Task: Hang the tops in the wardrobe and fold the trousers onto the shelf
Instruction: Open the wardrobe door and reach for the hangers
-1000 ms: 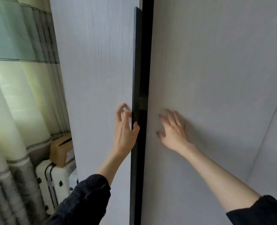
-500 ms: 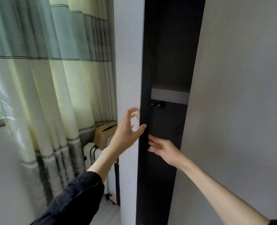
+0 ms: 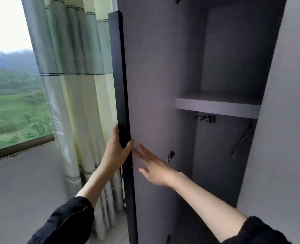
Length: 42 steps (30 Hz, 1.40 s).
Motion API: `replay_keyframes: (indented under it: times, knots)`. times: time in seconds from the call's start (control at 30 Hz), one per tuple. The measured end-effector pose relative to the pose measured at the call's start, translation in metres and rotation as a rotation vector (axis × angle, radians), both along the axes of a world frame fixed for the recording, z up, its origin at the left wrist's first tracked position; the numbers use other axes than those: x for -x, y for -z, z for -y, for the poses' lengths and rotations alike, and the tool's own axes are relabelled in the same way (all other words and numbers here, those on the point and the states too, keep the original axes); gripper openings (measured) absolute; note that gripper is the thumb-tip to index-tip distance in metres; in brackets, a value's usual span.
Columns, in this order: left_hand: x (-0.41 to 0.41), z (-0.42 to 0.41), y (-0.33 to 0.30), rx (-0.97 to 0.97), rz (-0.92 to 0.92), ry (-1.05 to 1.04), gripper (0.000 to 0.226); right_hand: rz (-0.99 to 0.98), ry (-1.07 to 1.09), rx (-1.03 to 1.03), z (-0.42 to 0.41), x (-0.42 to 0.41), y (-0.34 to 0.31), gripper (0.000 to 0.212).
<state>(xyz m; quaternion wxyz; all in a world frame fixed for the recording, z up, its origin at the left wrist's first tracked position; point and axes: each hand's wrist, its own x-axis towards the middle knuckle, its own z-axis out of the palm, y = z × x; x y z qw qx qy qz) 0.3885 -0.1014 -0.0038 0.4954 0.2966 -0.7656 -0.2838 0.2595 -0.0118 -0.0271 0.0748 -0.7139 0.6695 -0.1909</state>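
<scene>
Swung wide, the wardrobe door (image 3: 156, 85) bared a shelf (image 3: 216, 107); left hand (image 3: 116, 155) gripped its handle (image 3: 120, 76), right hand (image 3: 154, 166) spread flat against it.

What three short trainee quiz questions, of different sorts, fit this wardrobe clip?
1. True or false: the left hand grips the long black door handle.
2. Which touches the grey inner face of the open door: A) right hand, B) a sleeve?
3. What hangs under the grey wardrobe shelf at the right?

Key: 1 true. 2 A, with straight fingers. 3 a thin dark clothes hanger.
</scene>
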Motion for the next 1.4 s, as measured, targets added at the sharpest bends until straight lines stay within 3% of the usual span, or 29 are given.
replay_keyframes:
  times: [0.1,0.27,0.43,0.53,0.6,0.7,0.77,0.93,1.2,1.4]
  knots:
    - [-0.026,0.022,0.003,-0.008,0.019,0.022,0.078,-0.033,-0.014,-0.026,0.031,-0.019,0.009,0.071]
    - [-0.051,0.045,0.008,0.005,0.106,-0.016,0.072,-0.083,-0.008,-0.062,0.063,-0.04,0.016,0.068]
    - [-0.057,0.04,0.019,0.289,0.108,-0.198,0.058,-0.146,0.026,-0.117,0.065,-0.025,0.02,0.062]
    - [-0.041,0.023,0.018,0.312,0.081,-0.166,0.046,-0.175,0.061,-0.092,0.047,-0.001,0.012,0.06]
    - [-0.03,0.013,0.015,0.287,0.022,-0.155,0.046,-0.21,0.104,-0.06,0.03,0.02,0.004,0.059]
    - [-0.004,-0.007,0.012,0.46,-0.035,-0.202,0.05,-0.243,0.187,-0.015,-0.002,0.064,-0.004,0.058]
    - [0.028,-0.025,0.011,0.483,-0.065,-0.137,0.049,-0.263,0.266,0.017,-0.029,0.099,-0.008,0.057]
    - [0.132,-0.061,0.021,0.205,-0.058,0.191,0.047,-0.38,0.482,0.096,-0.096,0.19,-0.012,0.057]
    - [0.283,-0.099,0.033,-0.076,0.036,0.694,0.037,-0.514,0.769,0.121,-0.19,0.282,-0.022,0.061]
    - [0.371,-0.094,0.004,-0.082,0.051,0.802,0.044,-0.567,0.874,0.123,-0.197,0.319,-0.024,0.062]
